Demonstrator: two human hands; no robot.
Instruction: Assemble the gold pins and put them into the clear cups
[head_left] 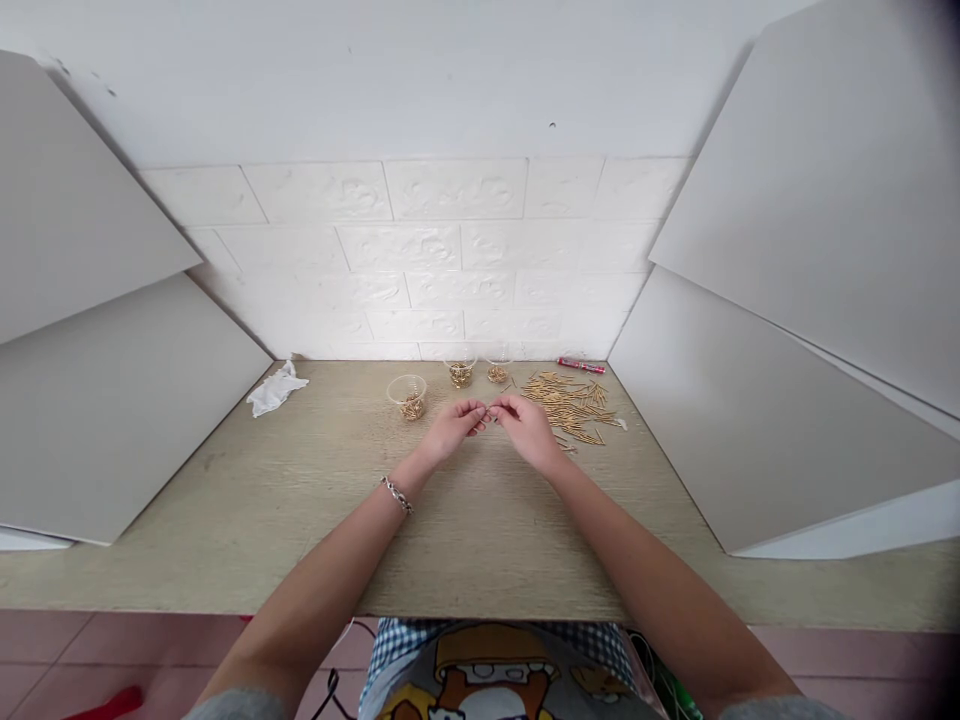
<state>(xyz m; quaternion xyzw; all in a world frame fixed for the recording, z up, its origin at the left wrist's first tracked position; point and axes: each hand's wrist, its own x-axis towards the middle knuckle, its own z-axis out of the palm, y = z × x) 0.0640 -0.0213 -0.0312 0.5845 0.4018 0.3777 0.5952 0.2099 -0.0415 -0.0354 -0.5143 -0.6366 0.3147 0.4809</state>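
Note:
My left hand (455, 428) and my right hand (523, 428) meet over the middle of the table, fingertips pinched close together. Whatever lies between them is too small to make out. Just right of my right hand spreads a loose pile of thin gold-coloured sticks (566, 402). Left of my left hand stands a clear plastic cup (406, 388) with small gold pieces in the bottom. Behind my hands, near the wall, are a second clear cup (460, 366) and a third clear cup (498, 364), both holding small gold-coloured parts.
A red tube-like pen (581, 366) lies at the back right by the wall. A crumpled white tissue (277, 389) sits at the back left. Grey panels flank the wooden table (480, 560) left and right, and a white brick-patterned wall (420, 250) closes off the back.

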